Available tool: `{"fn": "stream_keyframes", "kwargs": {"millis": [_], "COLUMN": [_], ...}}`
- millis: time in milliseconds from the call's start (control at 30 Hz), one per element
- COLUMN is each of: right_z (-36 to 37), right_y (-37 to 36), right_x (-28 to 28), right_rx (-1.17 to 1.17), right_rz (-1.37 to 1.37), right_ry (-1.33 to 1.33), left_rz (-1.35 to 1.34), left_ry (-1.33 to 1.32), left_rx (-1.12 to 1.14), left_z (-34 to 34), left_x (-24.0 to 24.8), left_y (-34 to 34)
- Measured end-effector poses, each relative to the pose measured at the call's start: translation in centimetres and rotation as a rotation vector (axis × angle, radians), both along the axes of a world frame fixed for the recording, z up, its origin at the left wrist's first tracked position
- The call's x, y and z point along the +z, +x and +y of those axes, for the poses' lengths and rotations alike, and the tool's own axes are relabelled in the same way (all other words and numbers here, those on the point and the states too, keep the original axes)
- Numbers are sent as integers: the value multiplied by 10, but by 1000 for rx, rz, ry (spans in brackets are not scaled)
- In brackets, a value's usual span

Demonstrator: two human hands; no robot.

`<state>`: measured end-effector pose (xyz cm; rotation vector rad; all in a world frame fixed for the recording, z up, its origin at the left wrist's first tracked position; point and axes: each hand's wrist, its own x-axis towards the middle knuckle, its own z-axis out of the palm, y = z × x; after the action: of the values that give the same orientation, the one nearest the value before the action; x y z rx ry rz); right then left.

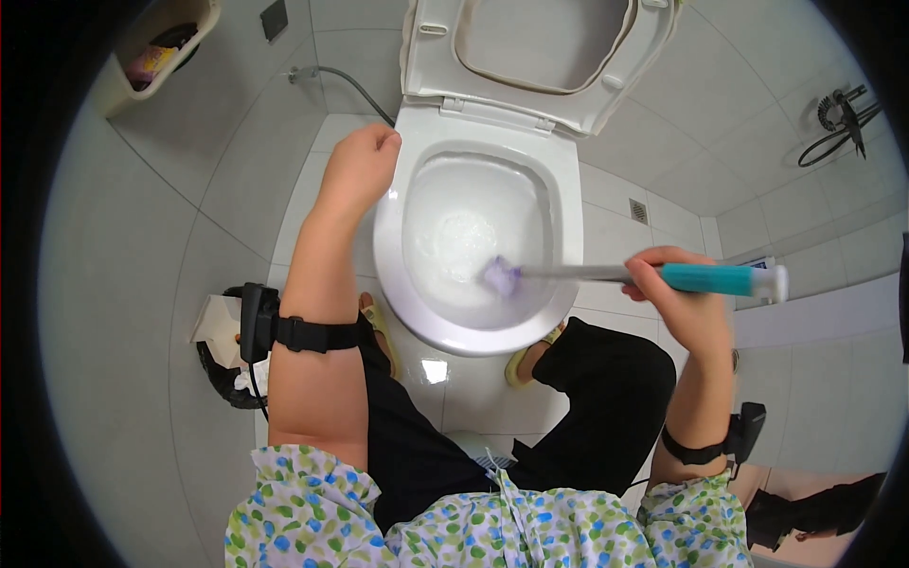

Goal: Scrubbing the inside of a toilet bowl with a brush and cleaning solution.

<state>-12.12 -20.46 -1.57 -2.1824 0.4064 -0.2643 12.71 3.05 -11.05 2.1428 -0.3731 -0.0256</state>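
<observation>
My right hand [677, 293] is closed round the teal and grey handle [705, 278] of a toilet brush, with its white end sticking out to the right. The shaft reaches left over the rim, and the purple-white brush head [501, 275] is down in the bowl, a little blurred. Foamy water [457, 248] lies beside the head. The white toilet [388, 237] has its seat and lid [426, 66] raised. At the bowl's far left edge my left hand [363, 166] is curled into a fist, with nothing visible in it; whether it touches the toilet I cannot tell.
A grey hose [355, 83] runs from a wall valve to behind the toilet. On the left stands a black-lined waste bin [222, 374]; a wall shelf [189, 47] hangs above. At right are a hand sprayer [843, 118] and a floor drain [638, 210].
</observation>
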Motion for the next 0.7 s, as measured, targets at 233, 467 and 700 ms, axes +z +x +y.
{"fn": "stream_keyframes", "kwargs": {"millis": [233,467,700], "right_z": [26,3,-17], "right_y": [25,-7,1], "right_x": [-77,-5,-69], "right_rx": [280,373,184], "right_rz": [-335,126,-110], "right_ry": [-234,-118,9], "left_rz": [-60,-20,-34], "left_ry": [18,4,15], "left_rx": [-44,-9,-84], "left_z": [-9,-2,-15], "left_x": [-3,-4,3], "left_y": [4,-1,-11]}}
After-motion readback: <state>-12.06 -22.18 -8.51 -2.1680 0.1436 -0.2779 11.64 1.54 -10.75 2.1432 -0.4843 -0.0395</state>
